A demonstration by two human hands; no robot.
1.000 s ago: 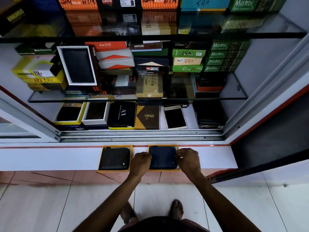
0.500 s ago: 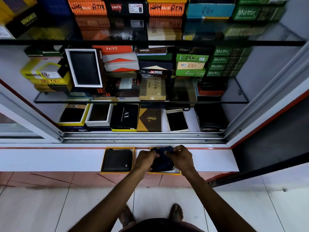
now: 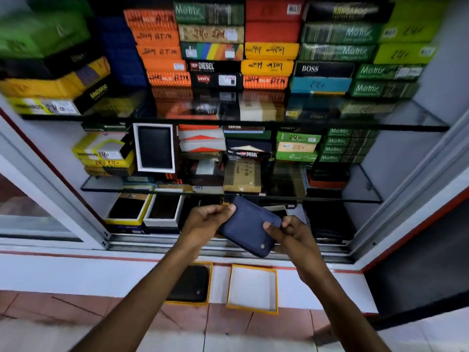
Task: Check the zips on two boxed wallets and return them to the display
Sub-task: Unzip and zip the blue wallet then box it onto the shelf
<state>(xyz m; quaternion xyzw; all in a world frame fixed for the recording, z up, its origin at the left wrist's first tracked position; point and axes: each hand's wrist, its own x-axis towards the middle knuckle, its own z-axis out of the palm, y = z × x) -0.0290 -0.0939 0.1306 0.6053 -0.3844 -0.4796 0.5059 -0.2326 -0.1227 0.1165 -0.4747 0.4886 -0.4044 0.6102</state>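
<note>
A navy blue wallet [image 3: 247,226] is held up in the air in front of the display's bottom shelf, tilted. My left hand [image 3: 205,219] pinches its upper left corner. My right hand [image 3: 289,233] grips its right edge, thumb on the face. Below, on the white ledge, its yellow-edged box [image 3: 253,269] stands with a bare white inside. To the left of it a black wallet [image 3: 193,284] lies in a second yellow-edged box [image 3: 210,283], partly hidden by my left forearm.
The open glass display [image 3: 228,121] holds stacked wallet boxes on glass shelves. Open boxed wallets [image 3: 142,209] line the bottom shelf behind the sliding-door track [image 3: 152,241]. The white ledge [image 3: 76,273] runs along the front, with tiled floor below.
Both hands have lifted the blue wallet out of its box and up in front of the bottom shelf. The box now lies open and bare. The view has tilted upward.
</note>
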